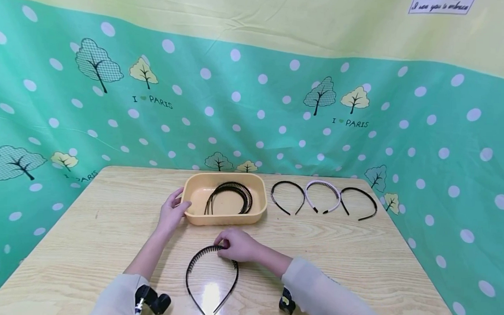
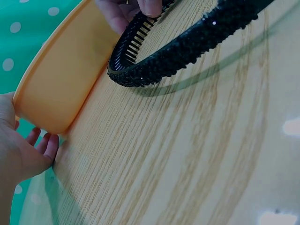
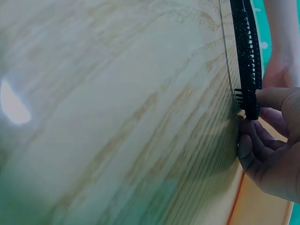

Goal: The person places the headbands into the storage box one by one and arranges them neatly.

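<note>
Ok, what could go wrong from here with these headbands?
The right hand pinches the held black headband only at its arch, so its loose ends might swing. If it goes into the tray, its teeth could snag the overlapping headbands inside. The left hand grips the tray only by one end, so a bump could swivel it.

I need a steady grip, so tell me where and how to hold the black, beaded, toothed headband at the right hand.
I'd pinch the black, beaded, toothed headband at its crown, coming from the right, as the right hand does. The crown curves toward the orange oblong tray; both slim tips point back toward the person.
</note>
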`<action>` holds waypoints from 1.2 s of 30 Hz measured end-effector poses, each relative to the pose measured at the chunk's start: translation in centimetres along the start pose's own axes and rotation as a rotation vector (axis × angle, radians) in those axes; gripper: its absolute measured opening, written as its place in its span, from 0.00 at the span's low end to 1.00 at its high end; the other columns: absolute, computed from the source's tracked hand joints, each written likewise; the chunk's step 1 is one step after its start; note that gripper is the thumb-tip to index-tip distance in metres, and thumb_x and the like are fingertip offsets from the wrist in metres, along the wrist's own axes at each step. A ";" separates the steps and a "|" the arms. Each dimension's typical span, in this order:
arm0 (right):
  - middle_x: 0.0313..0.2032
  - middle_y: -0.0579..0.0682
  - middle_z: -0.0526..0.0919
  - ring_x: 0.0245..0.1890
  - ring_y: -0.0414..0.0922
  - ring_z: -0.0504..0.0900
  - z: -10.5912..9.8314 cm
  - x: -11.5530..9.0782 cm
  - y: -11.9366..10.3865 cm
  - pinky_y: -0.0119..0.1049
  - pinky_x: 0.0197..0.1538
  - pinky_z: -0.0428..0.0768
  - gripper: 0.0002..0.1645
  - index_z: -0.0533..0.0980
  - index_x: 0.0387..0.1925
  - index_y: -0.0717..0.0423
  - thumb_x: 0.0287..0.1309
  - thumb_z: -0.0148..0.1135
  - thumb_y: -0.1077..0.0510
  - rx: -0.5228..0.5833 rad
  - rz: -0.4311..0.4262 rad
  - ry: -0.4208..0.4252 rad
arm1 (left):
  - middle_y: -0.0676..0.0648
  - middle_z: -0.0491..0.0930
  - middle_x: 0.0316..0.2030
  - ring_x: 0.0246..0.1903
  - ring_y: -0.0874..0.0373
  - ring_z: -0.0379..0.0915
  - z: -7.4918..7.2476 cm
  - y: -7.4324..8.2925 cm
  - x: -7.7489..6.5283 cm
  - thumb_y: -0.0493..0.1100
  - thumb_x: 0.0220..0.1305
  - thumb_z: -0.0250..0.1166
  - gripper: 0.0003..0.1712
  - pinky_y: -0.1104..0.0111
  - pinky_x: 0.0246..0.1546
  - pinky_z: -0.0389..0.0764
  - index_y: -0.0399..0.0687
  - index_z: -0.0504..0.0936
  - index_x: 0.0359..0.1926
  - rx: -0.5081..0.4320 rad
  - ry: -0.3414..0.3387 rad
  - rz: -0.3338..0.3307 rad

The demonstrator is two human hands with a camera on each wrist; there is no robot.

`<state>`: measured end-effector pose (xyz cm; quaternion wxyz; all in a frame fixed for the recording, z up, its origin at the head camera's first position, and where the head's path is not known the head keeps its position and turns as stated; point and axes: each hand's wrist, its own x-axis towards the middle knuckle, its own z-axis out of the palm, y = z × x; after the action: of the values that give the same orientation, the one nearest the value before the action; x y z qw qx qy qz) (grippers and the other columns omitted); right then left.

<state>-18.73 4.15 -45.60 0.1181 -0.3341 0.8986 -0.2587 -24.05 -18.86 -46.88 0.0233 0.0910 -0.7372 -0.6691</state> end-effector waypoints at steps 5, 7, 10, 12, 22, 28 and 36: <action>0.22 0.37 0.74 0.26 0.31 0.68 -0.1 -0.1 -0.1 0.22 0.36 0.69 0.13 0.81 0.42 0.51 0.52 0.66 0.58 -0.002 0.010 -0.006 | 0.34 0.68 0.60 0.33 0.76 0.70 0.0 -0.1 0.1 0.37 0.63 0.55 0.34 0.79 0.32 0.76 0.51 0.58 0.70 -0.003 0.008 0.001; 0.23 0.38 0.74 0.26 0.31 0.68 -0.1 -0.1 -0.1 0.22 0.36 0.70 0.13 0.81 0.42 0.52 0.52 0.65 0.59 0.021 0.014 -0.009 | 0.34 0.68 0.60 0.33 0.76 0.70 0.0 -0.1 0.1 0.37 0.63 0.55 0.34 0.79 0.32 0.77 0.51 0.58 0.70 -0.004 0.010 0.000; 0.23 0.38 0.74 0.25 0.30 0.68 -0.1 -0.1 -0.1 0.21 0.36 0.70 0.13 0.80 0.42 0.53 0.52 0.65 0.59 0.057 0.024 -0.009 | 0.34 0.68 0.60 0.34 0.75 0.70 0.0 -0.2 0.1 0.37 0.63 0.55 0.34 0.79 0.32 0.77 0.51 0.58 0.70 -0.003 0.010 -0.005; 0.23 0.39 0.74 0.25 0.30 0.69 -0.1 -0.2 -0.1 0.21 0.36 0.70 0.12 0.80 0.41 0.53 0.52 0.65 0.59 0.093 0.035 -0.008 | 0.35 0.67 0.60 0.35 0.75 0.70 0.0 -0.2 0.1 0.37 0.63 0.55 0.34 0.79 0.32 0.77 0.52 0.58 0.70 0.000 0.009 -0.011; 0.26 0.42 0.79 0.27 0.31 0.72 -0.6 -0.3 0.2 0.23 0.36 0.72 0.11 0.81 0.40 0.54 0.52 0.65 0.59 0.252 0.073 -0.018 | 0.35 0.67 0.59 0.36 0.73 0.70 -0.1 -0.2 0.1 0.38 0.63 0.55 0.34 0.79 0.33 0.76 0.52 0.58 0.70 0.006 0.009 -0.016; 0.26 0.41 0.79 0.27 0.33 0.73 -1.0 -0.4 0.5 0.24 0.32 0.73 0.11 0.81 0.40 0.51 0.53 0.65 0.57 0.333 0.112 -0.022 | 0.34 0.67 0.59 0.34 0.74 0.70 -0.1 -0.2 0.1 0.38 0.63 0.56 0.34 0.79 0.32 0.76 0.52 0.58 0.70 0.003 0.009 -0.011; 0.26 0.43 0.78 0.27 0.35 0.72 -1.9 -0.6 0.4 0.25 0.30 0.71 0.11 0.81 0.41 0.52 0.53 0.64 0.58 0.385 0.138 0.002 | 0.34 0.68 0.59 0.34 0.74 0.70 -0.1 -0.3 0.2 0.38 0.63 0.56 0.35 0.79 0.32 0.76 0.52 0.58 0.70 0.004 0.010 -0.006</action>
<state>-19.25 5.55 -44.21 0.1965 -0.2429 0.8532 -0.4176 -24.21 -19.00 -47.20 0.0247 0.0968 -0.7381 -0.6672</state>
